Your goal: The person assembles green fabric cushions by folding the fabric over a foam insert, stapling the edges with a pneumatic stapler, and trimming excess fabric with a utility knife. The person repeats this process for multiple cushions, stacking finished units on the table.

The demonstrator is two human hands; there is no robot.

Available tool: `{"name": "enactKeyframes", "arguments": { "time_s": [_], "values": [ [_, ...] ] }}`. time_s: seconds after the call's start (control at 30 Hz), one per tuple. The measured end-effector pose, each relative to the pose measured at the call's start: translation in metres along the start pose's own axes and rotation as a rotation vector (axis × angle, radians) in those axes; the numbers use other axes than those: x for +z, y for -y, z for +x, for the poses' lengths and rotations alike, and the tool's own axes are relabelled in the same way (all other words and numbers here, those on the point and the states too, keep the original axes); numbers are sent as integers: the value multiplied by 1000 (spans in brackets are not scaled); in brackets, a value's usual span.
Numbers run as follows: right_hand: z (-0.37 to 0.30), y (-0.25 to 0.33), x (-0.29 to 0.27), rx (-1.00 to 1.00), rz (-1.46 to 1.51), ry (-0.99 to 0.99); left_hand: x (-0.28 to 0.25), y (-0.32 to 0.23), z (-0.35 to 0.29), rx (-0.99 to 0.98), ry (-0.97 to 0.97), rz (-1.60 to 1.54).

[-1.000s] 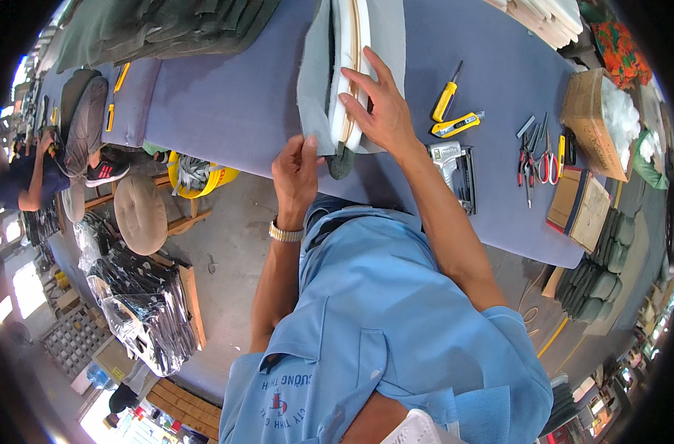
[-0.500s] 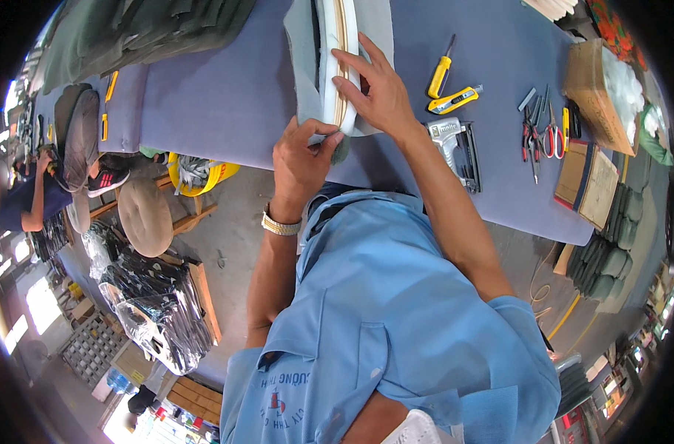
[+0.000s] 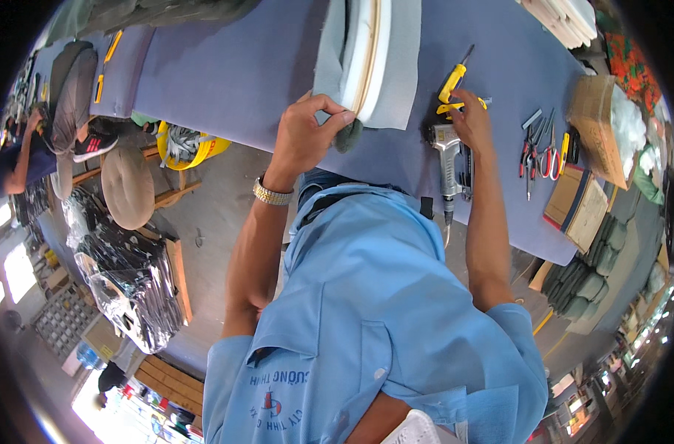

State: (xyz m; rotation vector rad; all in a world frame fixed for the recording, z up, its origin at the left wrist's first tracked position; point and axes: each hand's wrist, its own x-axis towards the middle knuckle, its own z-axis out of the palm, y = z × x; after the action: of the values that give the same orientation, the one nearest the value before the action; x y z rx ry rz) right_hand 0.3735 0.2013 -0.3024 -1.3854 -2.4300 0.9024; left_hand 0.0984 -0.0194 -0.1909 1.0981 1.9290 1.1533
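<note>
My left hand (image 3: 311, 133) pinches the near end of a long padded piece (image 3: 378, 44), thumb and fingers closed at its edge. The piece has grey fabric flaps, white foam edges and a tan zipper-like strip (image 3: 368, 66). A dark green fabric tuft (image 3: 348, 138) hangs below the pinch. To the right, my right hand (image 3: 474, 126) is over a yellow utility knife (image 3: 446, 108), its fingers bent and apart. Beside that hand lies a silver pneumatic stapler (image 3: 446, 159), its handle toward me. A yellow-handled screwdriver (image 3: 452, 83) is just beyond the fingers.
Pliers and scissors (image 3: 549, 159) lie at the right of the blue table (image 3: 226, 81), near a cardboard box (image 3: 596, 122) with white stuffing. Dark fabric is piled at the far left. A yellow bucket (image 3: 207, 153) stands beyond the left edge; a person's arm (image 3: 25, 159) shows farther left.
My right hand has left the padded piece and moved right, over the knife beside the stapler. The stapler has turned, its handle now toward me. My left hand keeps its pinch.
</note>
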Motion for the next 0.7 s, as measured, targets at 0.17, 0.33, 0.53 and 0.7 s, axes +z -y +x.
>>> {"name": "enactKeyframes", "arguments": {
  "time_s": [0.17,0.33,0.53,0.7],
  "values": [
    [9,-88,31,-189,-119,17,9,-6,2,44,21,78],
    [35,-75,16,-175,-273,144,10,0,-1,67,-9,105],
    [37,-66,-8,-146,-44,-14,-1,2,-3,-49,1,-32],
    [15,22,-65,-98,907,-193,-8,14,-3,-74,59,-56]
  ]
}}
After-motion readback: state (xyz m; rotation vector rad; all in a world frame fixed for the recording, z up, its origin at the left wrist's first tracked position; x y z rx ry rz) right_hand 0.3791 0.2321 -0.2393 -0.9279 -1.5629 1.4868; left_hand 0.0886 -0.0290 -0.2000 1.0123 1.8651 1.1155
